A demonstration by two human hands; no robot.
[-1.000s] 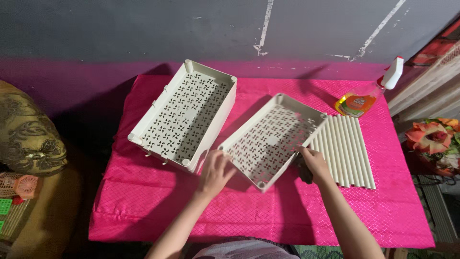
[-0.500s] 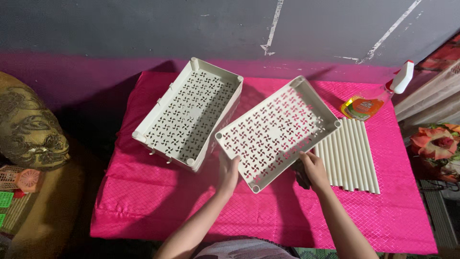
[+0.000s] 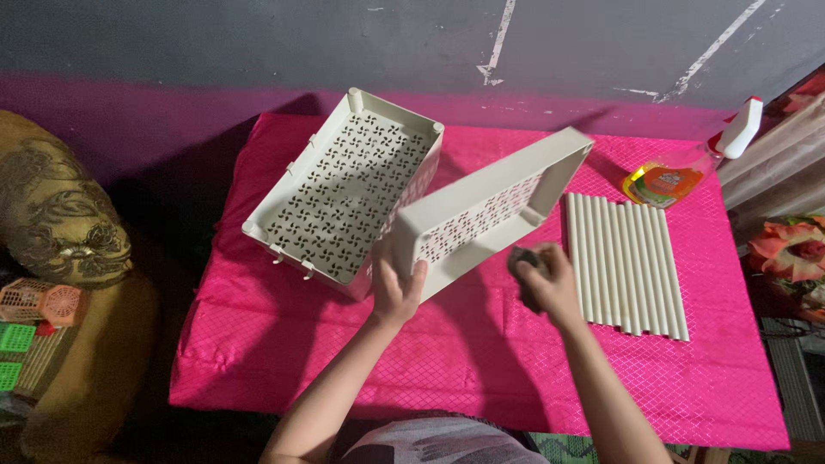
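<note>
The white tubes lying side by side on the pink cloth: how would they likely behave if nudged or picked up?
The white tubes look round, so a sideways push would probably roll them apart across the pink cloth. They appear straight, rigid and probably light. Nothing visibly binds the row, so lifting it whole would likely scatter it.

The cream perforated plastic tray (image 3: pixel 490 215) on the right, which had lain nearly flat, was tipped up onto its near-left edge, its far-right end raised. The left hand (image 3: pixel 397 288) had shifted to grip its near corner. The right hand (image 3: pixel 543 279) came off it, closed round a dark cloth (image 3: pixel 521 260).
</note>
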